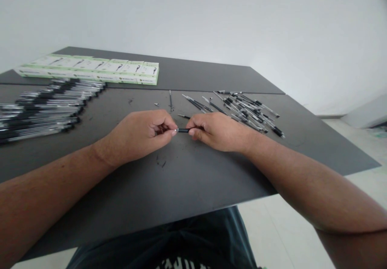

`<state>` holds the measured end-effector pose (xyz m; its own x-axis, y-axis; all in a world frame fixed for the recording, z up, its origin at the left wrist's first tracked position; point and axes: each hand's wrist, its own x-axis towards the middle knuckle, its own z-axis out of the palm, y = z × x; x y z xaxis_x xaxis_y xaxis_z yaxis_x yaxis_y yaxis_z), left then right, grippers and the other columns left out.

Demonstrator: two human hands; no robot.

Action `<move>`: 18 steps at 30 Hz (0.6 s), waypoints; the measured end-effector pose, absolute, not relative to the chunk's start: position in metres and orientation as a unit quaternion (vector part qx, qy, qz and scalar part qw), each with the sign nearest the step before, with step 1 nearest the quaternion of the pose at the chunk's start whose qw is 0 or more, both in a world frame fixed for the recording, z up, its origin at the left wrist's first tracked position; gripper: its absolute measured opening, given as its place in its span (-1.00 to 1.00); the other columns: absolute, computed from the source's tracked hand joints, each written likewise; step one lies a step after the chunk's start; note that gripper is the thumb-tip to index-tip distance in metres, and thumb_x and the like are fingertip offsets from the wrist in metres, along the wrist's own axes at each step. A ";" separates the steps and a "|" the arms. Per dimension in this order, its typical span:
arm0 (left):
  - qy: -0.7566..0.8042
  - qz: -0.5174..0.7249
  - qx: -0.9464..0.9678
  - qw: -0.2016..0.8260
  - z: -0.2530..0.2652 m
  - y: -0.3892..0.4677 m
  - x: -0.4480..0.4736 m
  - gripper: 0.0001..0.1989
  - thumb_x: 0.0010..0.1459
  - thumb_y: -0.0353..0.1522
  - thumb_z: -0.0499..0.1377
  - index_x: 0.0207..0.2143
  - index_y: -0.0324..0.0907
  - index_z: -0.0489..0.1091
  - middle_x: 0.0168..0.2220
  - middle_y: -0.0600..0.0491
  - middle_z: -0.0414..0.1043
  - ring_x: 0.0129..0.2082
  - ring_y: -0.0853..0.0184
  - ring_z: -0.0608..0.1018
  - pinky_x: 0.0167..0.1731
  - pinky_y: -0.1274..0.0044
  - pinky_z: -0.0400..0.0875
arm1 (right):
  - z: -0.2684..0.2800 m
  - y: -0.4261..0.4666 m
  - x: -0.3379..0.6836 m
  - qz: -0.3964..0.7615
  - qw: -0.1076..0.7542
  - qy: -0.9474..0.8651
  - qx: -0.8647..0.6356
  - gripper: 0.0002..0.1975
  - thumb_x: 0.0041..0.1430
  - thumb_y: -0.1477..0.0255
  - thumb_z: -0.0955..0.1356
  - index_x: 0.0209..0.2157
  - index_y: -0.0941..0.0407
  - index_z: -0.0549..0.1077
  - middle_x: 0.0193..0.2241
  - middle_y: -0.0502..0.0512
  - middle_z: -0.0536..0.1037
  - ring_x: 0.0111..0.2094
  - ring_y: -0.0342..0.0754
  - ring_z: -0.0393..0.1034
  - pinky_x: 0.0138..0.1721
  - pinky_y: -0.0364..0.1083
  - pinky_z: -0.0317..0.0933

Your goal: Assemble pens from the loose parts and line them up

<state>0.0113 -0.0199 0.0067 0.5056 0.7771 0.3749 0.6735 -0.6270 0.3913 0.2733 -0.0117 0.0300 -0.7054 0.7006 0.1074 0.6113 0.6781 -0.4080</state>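
Over the middle of the table, a pen (183, 130) with a black grip lies level between my two hands. My left hand (144, 131) pinches its metal tip end with thumb and forefinger. From the other side, my right hand (213, 131) holds the pen's barrel, which is mostly hidden in the fingers. Just beyond the hands are several loose refills (196, 104) and a single refill (171, 100) standing apart. A small pen tip (156, 104) rests on the table near my left hand.
Clear pens with black grips (254, 112) lie in a loose heap at the right. A large stack of pens (45, 108) covers the left side. Green and white boxes (99, 68) stand in a row behind it on the grey table (187, 172).
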 end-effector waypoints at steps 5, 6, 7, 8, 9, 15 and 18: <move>0.424 0.266 0.860 0.099 0.008 -0.021 0.011 -0.83 0.23 -0.19 0.19 -0.25 -0.01 0.54 -0.39 0.12 0.64 -0.40 0.27 0.63 -0.33 0.43 0.47 | 0.031 -0.012 0.273 0.187 0.139 -0.900 -0.370 -0.81 0.40 0.37 0.39 -0.04 0.11 0.58 -0.27 0.05 0.66 -0.29 -0.06 0.46 -0.22 -0.10 0.18; 0.425 0.265 0.860 0.100 0.008 -0.021 0.011 -0.83 0.24 -0.18 0.19 -0.25 -0.01 0.54 -0.39 0.11 0.64 -0.40 0.27 0.63 -0.33 0.42 0.48 | 0.032 -0.012 0.273 0.184 0.131 -0.901 -0.371 -0.83 0.40 0.37 0.39 -0.06 0.11 0.59 -0.28 0.06 0.66 -0.30 -0.06 0.45 -0.22 -0.10 0.17; 0.427 0.264 0.859 0.101 0.008 -0.021 0.011 -0.83 0.24 -0.18 0.19 -0.25 -0.01 0.55 -0.39 0.11 0.64 -0.39 0.27 0.63 -0.32 0.42 0.48 | 0.032 -0.012 0.273 0.180 0.120 -0.904 -0.370 -0.83 0.42 0.37 0.37 -0.08 0.12 0.59 -0.29 0.06 0.65 -0.31 -0.06 0.44 -0.23 -0.10 0.16; 0.429 0.264 0.858 0.102 0.008 -0.021 0.011 -0.83 0.24 -0.18 0.19 -0.25 -0.01 0.55 -0.38 0.11 0.64 -0.39 0.26 0.63 -0.32 0.42 0.48 | 0.033 -0.012 0.273 0.175 0.110 -0.907 -0.366 -0.82 0.44 0.38 0.35 -0.11 0.12 0.59 -0.29 0.08 0.65 -0.31 -0.06 0.44 -0.23 -0.09 0.16; 0.432 0.263 0.856 0.104 0.008 -0.021 0.011 -0.83 0.24 -0.19 0.19 -0.25 -0.01 0.55 -0.38 0.11 0.64 -0.39 0.26 0.63 -0.31 0.42 0.48 | 0.033 -0.012 0.273 0.172 0.106 -0.910 -0.361 -0.81 0.46 0.39 0.33 -0.11 0.13 0.60 -0.27 0.09 0.66 -0.30 -0.05 0.44 -0.22 -0.09 0.16; 0.433 0.261 0.856 0.104 0.006 -0.020 0.009 -0.82 0.22 -0.18 0.21 -0.23 -0.02 0.56 -0.38 0.10 0.63 -0.39 0.25 0.63 -0.32 0.43 0.47 | 0.031 -0.011 0.272 0.178 0.120 -0.909 -0.357 -0.83 0.42 0.38 0.38 -0.06 0.11 0.59 -0.26 0.08 0.66 -0.28 -0.04 0.45 -0.21 -0.09 0.16; 0.439 0.260 0.854 0.104 0.006 -0.020 0.009 -0.81 0.22 -0.18 0.20 -0.22 -0.02 0.56 -0.37 0.10 0.64 -0.38 0.24 0.64 -0.31 0.43 0.47 | 0.030 -0.011 0.273 0.170 0.127 -0.913 -0.348 -0.81 0.45 0.39 0.35 -0.05 0.11 0.60 -0.25 0.09 0.67 -0.27 -0.04 0.45 -0.20 -0.09 0.17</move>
